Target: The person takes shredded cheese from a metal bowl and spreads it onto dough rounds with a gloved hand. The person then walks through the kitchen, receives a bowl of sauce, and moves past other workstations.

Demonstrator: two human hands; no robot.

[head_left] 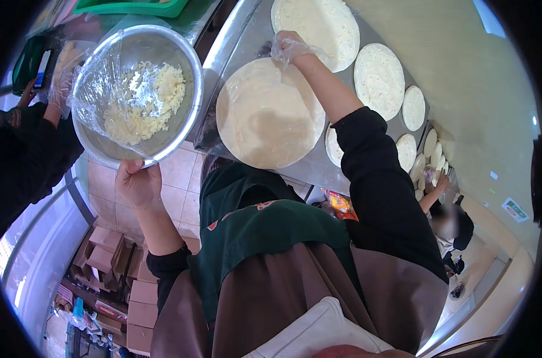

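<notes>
My left hand, bare, grips the near rim of a large metal bowl, thumb on top. Chopped pale yellow bits, perhaps cheese or garlic, lie in the bowl, partly under clear plastic wrap. Over the far edge of a flat round of dough is my right hand, in a clear plastic glove. Its fingers are curled closed, and what they hold, if anything, is hidden. Just beyond it lies another big dough round, dotted with pale bits.
More dough rounds line the metal table to the right, where another person's hand works at the far end. At left a co-worker's gloved hand is beside the bowl. Cardboard boxes are stacked low at left.
</notes>
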